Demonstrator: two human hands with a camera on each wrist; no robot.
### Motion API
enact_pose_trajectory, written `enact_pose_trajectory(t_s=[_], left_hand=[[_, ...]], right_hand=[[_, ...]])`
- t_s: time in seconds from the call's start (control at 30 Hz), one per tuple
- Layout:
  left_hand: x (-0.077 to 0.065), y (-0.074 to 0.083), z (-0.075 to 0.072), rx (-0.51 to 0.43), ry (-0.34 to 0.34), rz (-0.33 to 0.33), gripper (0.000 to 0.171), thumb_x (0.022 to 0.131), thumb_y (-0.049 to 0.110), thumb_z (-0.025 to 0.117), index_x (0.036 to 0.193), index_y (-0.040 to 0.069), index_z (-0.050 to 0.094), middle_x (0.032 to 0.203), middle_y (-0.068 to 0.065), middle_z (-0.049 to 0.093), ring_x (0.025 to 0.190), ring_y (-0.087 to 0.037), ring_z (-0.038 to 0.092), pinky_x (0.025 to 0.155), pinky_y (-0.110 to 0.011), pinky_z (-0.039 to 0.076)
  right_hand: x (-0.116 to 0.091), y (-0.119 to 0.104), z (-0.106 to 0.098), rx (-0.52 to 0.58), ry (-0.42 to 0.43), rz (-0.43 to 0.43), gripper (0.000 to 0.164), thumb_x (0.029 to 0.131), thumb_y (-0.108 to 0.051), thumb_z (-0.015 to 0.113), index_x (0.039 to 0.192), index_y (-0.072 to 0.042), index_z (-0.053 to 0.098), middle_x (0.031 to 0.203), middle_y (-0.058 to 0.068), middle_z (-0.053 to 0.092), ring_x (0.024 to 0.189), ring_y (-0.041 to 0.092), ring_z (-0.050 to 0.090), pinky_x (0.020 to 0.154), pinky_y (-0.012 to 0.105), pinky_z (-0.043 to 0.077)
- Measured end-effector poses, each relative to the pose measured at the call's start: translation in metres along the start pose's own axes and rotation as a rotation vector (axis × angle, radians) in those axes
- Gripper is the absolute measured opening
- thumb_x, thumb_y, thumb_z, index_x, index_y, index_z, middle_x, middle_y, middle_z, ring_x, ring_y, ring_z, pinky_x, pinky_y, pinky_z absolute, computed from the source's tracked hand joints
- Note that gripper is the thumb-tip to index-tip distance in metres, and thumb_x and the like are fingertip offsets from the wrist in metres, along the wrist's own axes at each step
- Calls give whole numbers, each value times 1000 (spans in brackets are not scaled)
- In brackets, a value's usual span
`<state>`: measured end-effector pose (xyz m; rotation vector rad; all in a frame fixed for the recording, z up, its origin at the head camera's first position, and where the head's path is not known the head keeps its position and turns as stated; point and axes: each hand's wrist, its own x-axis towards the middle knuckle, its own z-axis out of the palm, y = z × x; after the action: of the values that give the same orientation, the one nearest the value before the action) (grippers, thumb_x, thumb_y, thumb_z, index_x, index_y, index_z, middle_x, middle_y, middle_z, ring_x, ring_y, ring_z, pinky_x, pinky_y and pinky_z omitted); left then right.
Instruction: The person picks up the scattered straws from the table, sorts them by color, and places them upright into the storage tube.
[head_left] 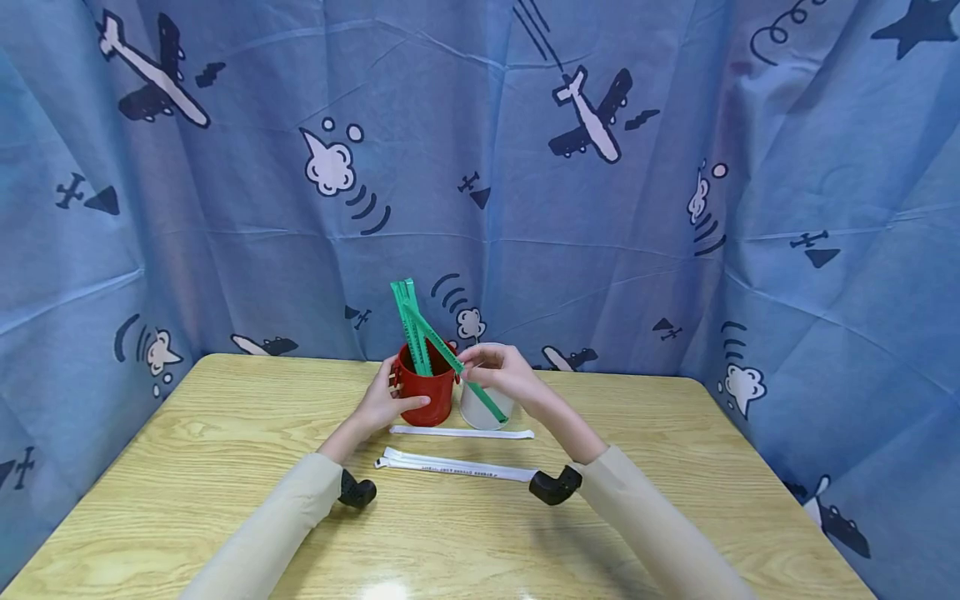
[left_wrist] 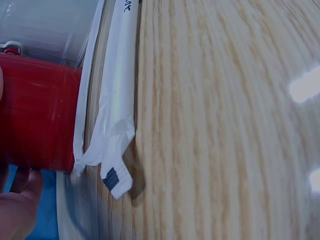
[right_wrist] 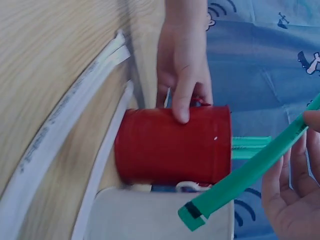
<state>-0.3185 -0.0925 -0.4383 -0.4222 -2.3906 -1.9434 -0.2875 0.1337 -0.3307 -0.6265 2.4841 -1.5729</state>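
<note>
My left hand (head_left: pixel 381 403) grips a small red bucket (head_left: pixel 431 402) from its left side, thumb across the front and fingers behind. Several green wrapped straws (head_left: pixel 413 329) stand in it, leaning left above the rim. My right hand (head_left: pixel 504 375) pinches another green wrapped straw (right_wrist: pixel 250 172) between thumb and fingers. This straw slants in front of a white bucket (head_left: pixel 472 412), which stands just right of the red one. In the head view, its upper end overlaps the straws in the red bucket; its lower end points down to the right.
One white wrapped straw (head_left: pixel 461 432) lies close in front of the buckets. Nearer to me, a small bunch of white wrapped straws (head_left: pixel 465 467) with printed lettering lies on the wooden table (head_left: pixel 225 467). A blue patterned curtain (head_left: pixel 420 183) hangs behind the table.
</note>
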Motion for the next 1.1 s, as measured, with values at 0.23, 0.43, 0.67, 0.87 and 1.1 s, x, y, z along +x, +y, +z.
enact_pose_trajectory(t_s=[0.23, 0.43, 0.67, 0.87, 1.1], left_hand=[[-1, 1, -1, 2, -13, 6, 84, 84, 5, 71, 148, 2, 17, 147, -20, 33, 129, -40, 38, 107, -54, 40], [-2, 0, -1, -15, -19, 15, 82, 85, 4, 71, 148, 2, 18, 147, -21, 33, 129, -40, 38, 108, -54, 39], [-2, 2, -1, -11, -13, 6, 83, 85, 5, 71, 148, 2, 18, 147, -20, 33, 130, -39, 37, 108, -54, 39], [0, 0, -1, -16, -15, 14, 84, 84, 6, 72, 148, 2, 18, 147, -21, 33, 130, -40, 38, 108, -54, 39], [0, 0, -2, -11, -12, 5, 86, 84, 6, 72, 149, 1, 17, 148, -21, 32, 131, -41, 37, 108, -54, 38]], right_hand=[[11, -13, 4, 85, 4, -22, 30, 91, -14, 58, 118, -2, 61, 93, -4, 67, 89, 10, 60, 83, 31, 52], [23, -18, 6, 164, 44, -40, 32, 91, -16, 59, 120, -3, 60, 102, -2, 65, 94, 11, 60, 88, 30, 51], [34, -20, 9, 259, 89, -74, 33, 92, -13, 58, 122, 0, 58, 98, -7, 63, 92, 9, 60, 95, 42, 51], [42, -26, 10, 350, 208, -104, 31, 93, -10, 58, 123, 0, 56, 95, -9, 62, 91, 6, 61, 100, 48, 49], [53, -28, 12, 431, 345, -129, 30, 93, -10, 60, 122, -1, 57, 94, -7, 62, 88, 5, 62, 92, 37, 54]])
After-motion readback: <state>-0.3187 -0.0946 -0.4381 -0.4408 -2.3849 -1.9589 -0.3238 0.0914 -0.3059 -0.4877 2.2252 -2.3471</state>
